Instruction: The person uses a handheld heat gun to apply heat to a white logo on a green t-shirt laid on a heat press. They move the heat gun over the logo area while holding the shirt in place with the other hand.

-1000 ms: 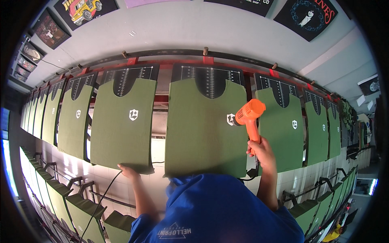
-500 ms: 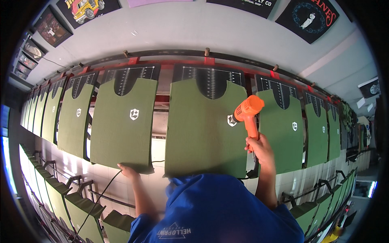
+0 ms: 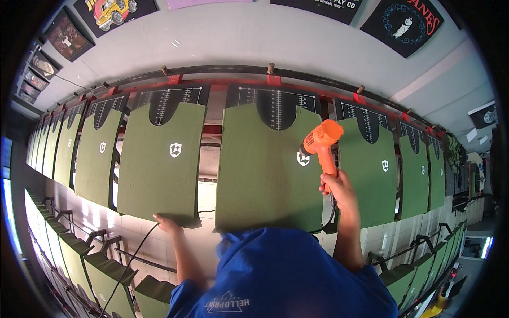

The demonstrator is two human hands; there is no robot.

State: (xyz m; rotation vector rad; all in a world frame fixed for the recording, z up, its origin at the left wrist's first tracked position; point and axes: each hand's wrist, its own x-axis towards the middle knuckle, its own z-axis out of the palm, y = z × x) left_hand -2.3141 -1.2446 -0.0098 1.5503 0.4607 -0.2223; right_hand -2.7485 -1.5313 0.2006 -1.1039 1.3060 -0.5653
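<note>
My right hand (image 3: 338,189) is wrapped round the handle of an orange heat gun (image 3: 323,139). Its dark nozzle points left and down at a white shield print (image 3: 303,158) on the chest of an olive green shirt (image 3: 265,180). The nozzle overlaps the print's upper left edge; the exact gap to the cloth is hard to judge. Along the lower edge of the neighbouring green shirt (image 3: 156,175) to the left, my left hand (image 3: 168,223) is closed on a black cable (image 3: 135,253), which trails down toward the lower left.
Each shirt lies over a black marked board (image 3: 277,95) in a long row on a red and black frame (image 3: 214,129). More green pieces (image 3: 95,265) sit on racks behind me, on both sides. Dark printed panels (image 3: 403,24) hang on the grey wall.
The heat gun and my right hand have shifted slightly up and to the left, uncovering more of the print's lower part. My left hand stays in place with the cable.
</note>
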